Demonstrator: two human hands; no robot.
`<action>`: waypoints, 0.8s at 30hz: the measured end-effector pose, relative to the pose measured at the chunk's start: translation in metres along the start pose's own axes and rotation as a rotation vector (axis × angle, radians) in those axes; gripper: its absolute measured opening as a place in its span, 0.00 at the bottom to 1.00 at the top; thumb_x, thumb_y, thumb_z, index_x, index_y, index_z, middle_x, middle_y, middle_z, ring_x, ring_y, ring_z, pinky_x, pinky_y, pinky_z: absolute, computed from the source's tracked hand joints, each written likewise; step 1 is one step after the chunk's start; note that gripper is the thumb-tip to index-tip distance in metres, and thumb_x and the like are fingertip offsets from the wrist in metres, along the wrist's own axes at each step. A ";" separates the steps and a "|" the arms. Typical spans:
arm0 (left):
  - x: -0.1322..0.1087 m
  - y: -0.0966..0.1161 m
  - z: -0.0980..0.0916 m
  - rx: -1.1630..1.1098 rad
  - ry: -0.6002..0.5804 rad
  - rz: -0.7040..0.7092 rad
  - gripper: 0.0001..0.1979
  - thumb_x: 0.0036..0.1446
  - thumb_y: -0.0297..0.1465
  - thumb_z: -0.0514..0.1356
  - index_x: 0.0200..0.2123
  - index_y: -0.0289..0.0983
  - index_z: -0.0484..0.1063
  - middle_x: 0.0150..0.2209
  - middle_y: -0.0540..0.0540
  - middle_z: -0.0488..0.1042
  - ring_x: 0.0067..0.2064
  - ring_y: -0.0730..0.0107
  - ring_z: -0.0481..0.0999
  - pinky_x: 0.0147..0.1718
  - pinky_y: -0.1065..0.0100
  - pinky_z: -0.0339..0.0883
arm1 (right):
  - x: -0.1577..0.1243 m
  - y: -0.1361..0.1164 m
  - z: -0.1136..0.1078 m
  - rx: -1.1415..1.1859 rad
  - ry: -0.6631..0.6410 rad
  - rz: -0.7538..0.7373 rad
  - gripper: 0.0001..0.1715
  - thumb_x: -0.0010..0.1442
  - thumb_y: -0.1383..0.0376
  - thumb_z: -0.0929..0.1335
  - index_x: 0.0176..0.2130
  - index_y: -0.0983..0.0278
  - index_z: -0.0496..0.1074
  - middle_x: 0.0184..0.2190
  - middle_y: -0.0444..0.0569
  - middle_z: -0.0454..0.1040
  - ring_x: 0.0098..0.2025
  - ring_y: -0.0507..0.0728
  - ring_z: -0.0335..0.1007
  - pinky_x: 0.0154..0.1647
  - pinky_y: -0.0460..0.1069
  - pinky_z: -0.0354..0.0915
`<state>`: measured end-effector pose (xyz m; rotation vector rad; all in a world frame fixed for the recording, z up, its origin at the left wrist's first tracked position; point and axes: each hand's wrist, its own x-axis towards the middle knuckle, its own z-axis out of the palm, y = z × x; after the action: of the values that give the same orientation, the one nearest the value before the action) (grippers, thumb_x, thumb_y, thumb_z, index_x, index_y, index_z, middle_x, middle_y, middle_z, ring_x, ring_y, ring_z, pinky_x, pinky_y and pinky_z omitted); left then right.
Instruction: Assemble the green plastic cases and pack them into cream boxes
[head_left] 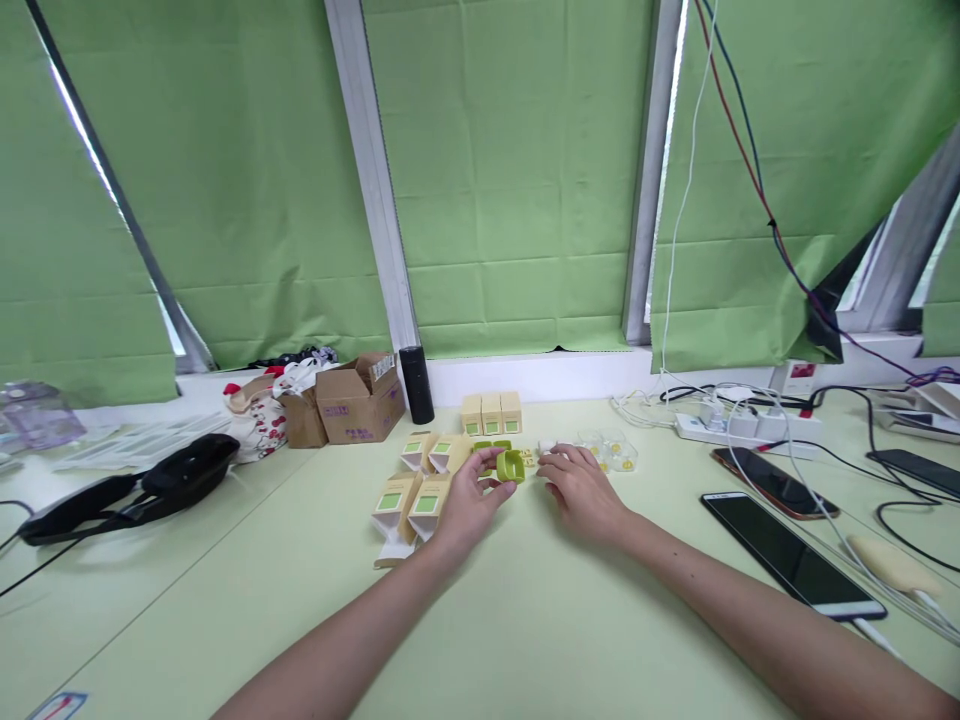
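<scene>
My left hand point(474, 500) is closed on a small green square cup point(511, 466), its opening tilted towards me. More green cups point(484, 446) stand just behind it, partly covered by my fingers. My right hand point(581, 490) is over the table with its fingers bent and slightly apart, close to a small white piece point(547, 447); nothing shows in its grasp. Between the hands lie small yellow pieces point(528, 458). Clear round plastic holders with yellow centres point(619, 452) sit beyond my right hand. Left of my left hand are several opened small cardboard boxes point(395, 500) with green labels.
Three closed small boxes point(491, 413) stand at the back. Further left are a brown carton point(358, 405), a black cylinder point(416, 385) and a black strapped pouch point(135, 490). Phones point(787, 550), cables and a white power strip point(750, 430) occupy the right side.
</scene>
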<state>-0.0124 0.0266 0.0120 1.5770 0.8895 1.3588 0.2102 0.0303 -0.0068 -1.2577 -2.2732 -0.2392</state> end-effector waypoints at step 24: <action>-0.002 0.000 0.005 -0.200 0.032 -0.036 0.29 0.43 0.28 0.74 0.51 0.37 0.73 0.52 0.38 0.80 0.51 0.56 0.80 0.50 0.59 0.71 | 0.005 -0.020 -0.011 0.068 0.112 0.003 0.09 0.63 0.72 0.68 0.37 0.61 0.79 0.37 0.53 0.83 0.44 0.63 0.74 0.56 0.60 0.56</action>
<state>-0.0079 0.0238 0.0113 1.3844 0.7722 1.4049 0.1957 0.0192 0.0071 -1.1835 -2.1659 -0.2236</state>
